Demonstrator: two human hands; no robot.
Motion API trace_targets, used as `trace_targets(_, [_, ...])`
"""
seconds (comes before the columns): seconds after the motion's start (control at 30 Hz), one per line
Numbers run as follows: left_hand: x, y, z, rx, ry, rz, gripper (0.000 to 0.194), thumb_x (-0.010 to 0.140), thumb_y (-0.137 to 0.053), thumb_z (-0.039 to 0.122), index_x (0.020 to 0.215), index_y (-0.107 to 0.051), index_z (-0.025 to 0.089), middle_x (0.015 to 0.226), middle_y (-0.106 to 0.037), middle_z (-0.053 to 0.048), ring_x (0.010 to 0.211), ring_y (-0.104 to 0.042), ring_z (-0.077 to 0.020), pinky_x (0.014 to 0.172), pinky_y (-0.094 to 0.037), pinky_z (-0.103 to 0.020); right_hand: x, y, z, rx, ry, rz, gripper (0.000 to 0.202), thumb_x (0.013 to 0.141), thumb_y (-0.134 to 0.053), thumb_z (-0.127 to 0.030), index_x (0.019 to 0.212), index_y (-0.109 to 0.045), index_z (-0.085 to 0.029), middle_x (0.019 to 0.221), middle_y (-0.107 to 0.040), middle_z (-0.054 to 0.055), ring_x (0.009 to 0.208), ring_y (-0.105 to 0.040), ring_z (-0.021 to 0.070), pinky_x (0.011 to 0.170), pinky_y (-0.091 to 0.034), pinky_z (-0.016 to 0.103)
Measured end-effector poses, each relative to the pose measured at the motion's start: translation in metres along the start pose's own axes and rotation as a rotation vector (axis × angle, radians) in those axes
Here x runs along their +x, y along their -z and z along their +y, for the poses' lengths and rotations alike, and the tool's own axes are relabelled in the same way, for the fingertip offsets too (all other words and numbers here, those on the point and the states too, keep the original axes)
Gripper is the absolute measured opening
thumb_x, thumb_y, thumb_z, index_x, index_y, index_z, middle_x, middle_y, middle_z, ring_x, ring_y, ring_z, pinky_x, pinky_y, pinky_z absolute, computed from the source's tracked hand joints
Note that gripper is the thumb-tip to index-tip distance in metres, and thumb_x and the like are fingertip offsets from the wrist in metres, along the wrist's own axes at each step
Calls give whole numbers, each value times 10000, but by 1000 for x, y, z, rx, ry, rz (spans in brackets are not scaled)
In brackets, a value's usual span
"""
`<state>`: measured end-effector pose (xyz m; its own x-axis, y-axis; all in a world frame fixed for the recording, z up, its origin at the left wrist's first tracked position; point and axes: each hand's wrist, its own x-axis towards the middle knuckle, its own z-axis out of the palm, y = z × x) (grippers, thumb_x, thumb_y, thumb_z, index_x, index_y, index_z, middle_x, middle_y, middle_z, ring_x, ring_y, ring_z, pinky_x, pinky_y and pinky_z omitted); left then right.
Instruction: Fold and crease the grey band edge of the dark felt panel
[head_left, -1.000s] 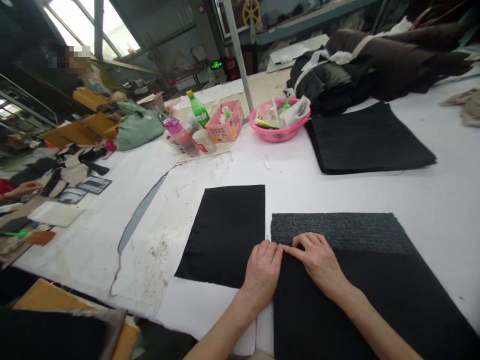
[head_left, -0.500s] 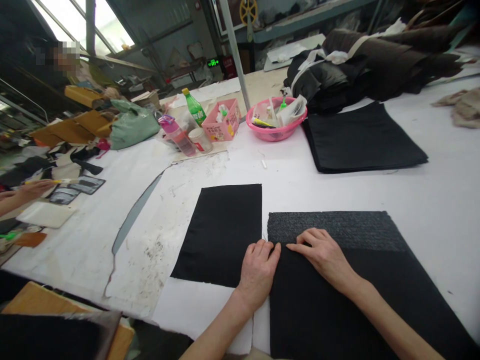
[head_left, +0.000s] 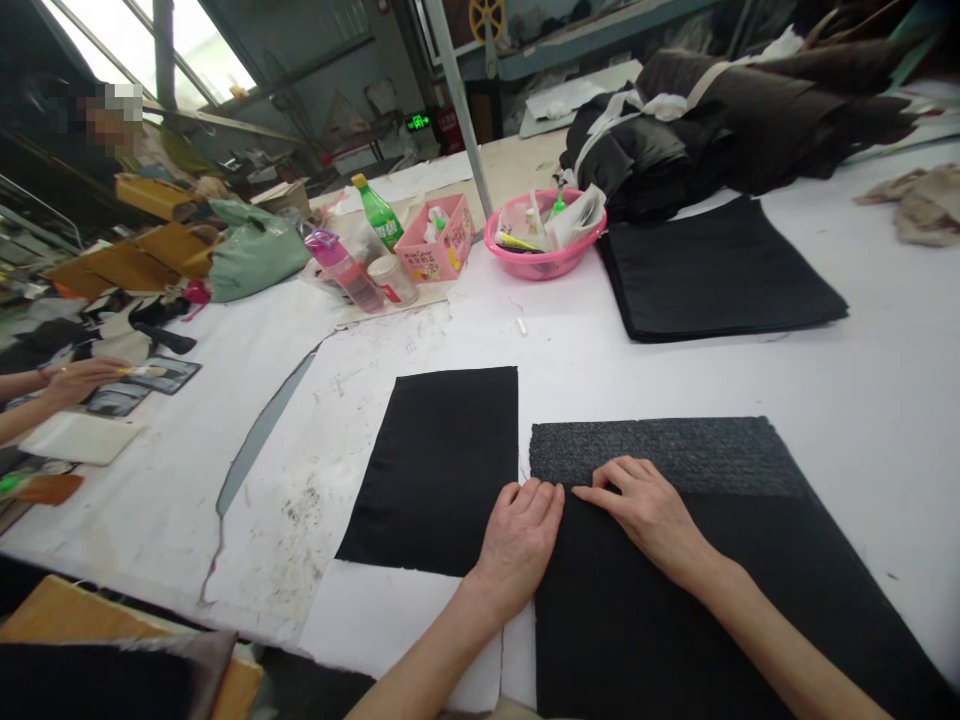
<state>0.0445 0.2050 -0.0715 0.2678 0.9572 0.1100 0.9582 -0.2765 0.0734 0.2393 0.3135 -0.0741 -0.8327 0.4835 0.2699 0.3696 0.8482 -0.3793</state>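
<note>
Fingers together, our left hand (head_left: 521, 545) seemingly steadies the black cloth (head_left: 637, 640) at its edge. Our right hand (head_left: 651, 512) curls atop, pinch unclear.

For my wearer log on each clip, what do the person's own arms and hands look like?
The left hand and right hand are ungloved, and no ring, watch or bracelet shows on either. The left forearm and right forearm are bare as far as they show, with no sleeve in view. Fingernail details are too small to tell.
</note>
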Motion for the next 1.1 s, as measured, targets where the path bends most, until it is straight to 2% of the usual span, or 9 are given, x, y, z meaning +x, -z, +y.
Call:
trace_targets(0.3, [2, 5, 1, -12, -26, -45, 396, 988, -405, 155, 1383, -436, 151, 1108, -575, -79, 1115, -502, -226, 958, -404, -391, -5, 8, 11, 22, 10, -7, 217, 1011, -457, -211, 1123, -637, -259, 942, -535, 46, 889, -467, 205, 794, -344, 357])
trace_targets(0.57, [6, 6, 0, -37, -37, -64, 422, 987, -403, 164, 1408, -417, 195, 1060, -572, -67, 1081, -509, -234, 940, -406, -407, -14, 15, 18, -47, 3, -16, 242, 996, -480, -193, 1138, -654, -282, 949, -563, 53, 879, -492, 202, 794, -364, 344])
trace_targets(0.8, [11, 4, 3, 35, -100, -27, 374, 998, -371, 150, 1361, -458, 137, 1220, -556, -99, 1190, -474, -222, 1005, -374, -385, -16, 14, 15, -53, -4, -17, 274, 1000, -448, -172, 1170, -635, -280, 953, -551, 55, 882, -481, 209, 787, -356, 350])
trace_targets(0.97, [16, 5, 5, 61, -164, -41, 397, 999, -343, 135, 1386, -425, 112, 1201, -566, -107, 1169, -486, -232, 978, -383, -389, -18, 15, 13, -33, -35, -25, 270, 1012, -426, -178, 1168, -627, -268, 954, -527, 52, 884, -464, 207, 790, -345, 358])
trace_targets(1.1, [17, 7, 6, 51, -161, -67, 425, 993, -372, 152, 1417, -392, 143, 1175, -564, -106, 1140, -499, -232, 951, -397, -395, -21, 16, 17, -28, -36, -4, 263, 1019, -425, -195, 1161, -632, -273, 952, -532, 50, 889, -466, 206, 780, -341, 354])
